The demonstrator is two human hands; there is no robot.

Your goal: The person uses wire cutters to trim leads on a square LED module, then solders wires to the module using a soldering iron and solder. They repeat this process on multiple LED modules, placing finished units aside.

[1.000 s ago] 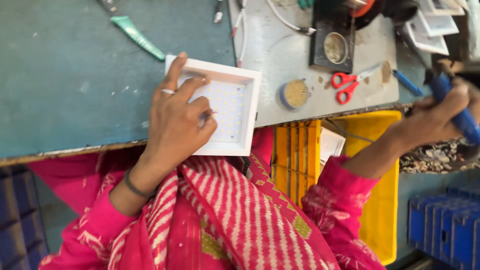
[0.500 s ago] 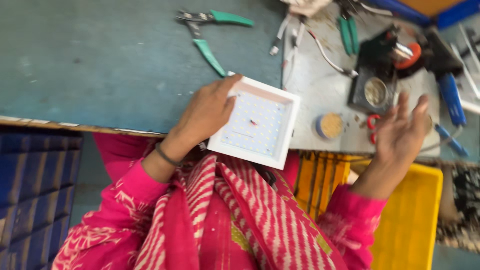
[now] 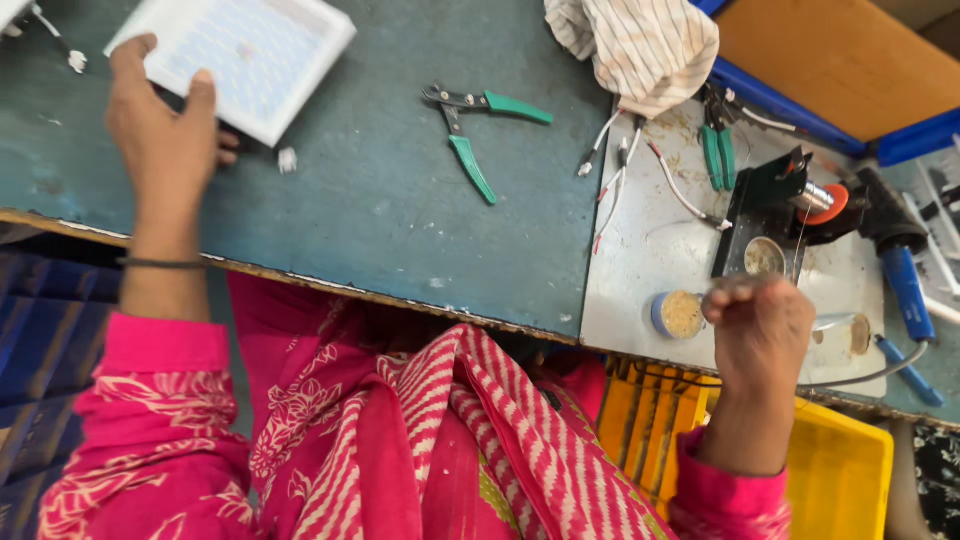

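On the teal workbench (image 3: 380,230), seen from the head camera, the white square panel (image 3: 240,60) lies flat at the far left corner. The left hand (image 3: 165,140) grips its near edge, thumb on top and fingers tucked beneath. Right of the panel, well apart from it, green-handled cutters (image 3: 475,135) lie open on the bench, and farther right again loose red and white wires (image 3: 625,170) trail onto a grey metal sheet (image 3: 640,290).

Farthest from the panel, the right hand (image 3: 760,335) is clenched over that sheet, pinching what looks like a thin strand of solder wire; the strand is too fine to be sure. It hovers just beside a small round tin (image 3: 680,313) and near the black soldering stand (image 3: 775,215).

A sound way with the panel, I judge, is to keep it flat and slide it by the frame alone, leaving the dotted face untouched, while the right hand stays clear of the stand.
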